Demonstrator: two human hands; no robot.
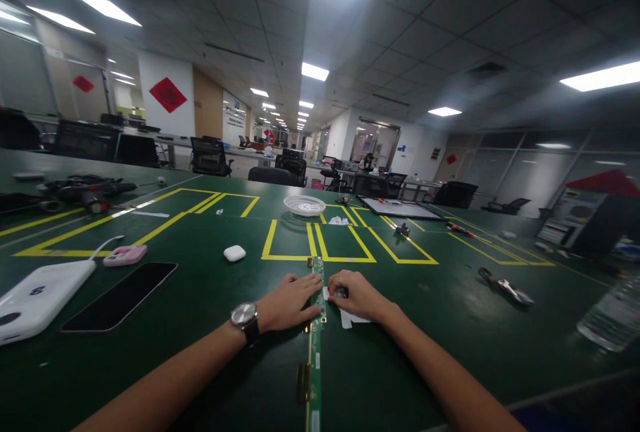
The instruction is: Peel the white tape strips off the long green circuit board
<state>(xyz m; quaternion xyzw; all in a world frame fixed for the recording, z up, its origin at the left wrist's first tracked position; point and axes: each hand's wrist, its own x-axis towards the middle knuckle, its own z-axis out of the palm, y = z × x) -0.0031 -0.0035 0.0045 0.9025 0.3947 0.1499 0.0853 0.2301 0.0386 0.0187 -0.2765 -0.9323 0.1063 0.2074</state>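
A long, narrow green circuit board (315, 345) lies on the table, running away from me. My left hand (293, 302) rests flat on its left side with fingers stretched out, fingertips touching the board. On the other side, my right hand (359, 295) is closed, thumb and fingers pinching a small white piece (326, 293) against or close to the board's right edge. It looks like paper or cloth; its exact kind is unclear. More white paper (347, 319) lies under and beside the right hand. Brown flexible tabs (303, 382) stick out from the board's left edge.
Left on the green table (210, 365) are a white power bank (45, 299), a black phone (123, 295), a pink case (125, 255) and a white earbud case (234, 253). Ahead stands a white plastic basket (304, 205). At right are pliers (505, 287) and a clear bottle (613, 312).
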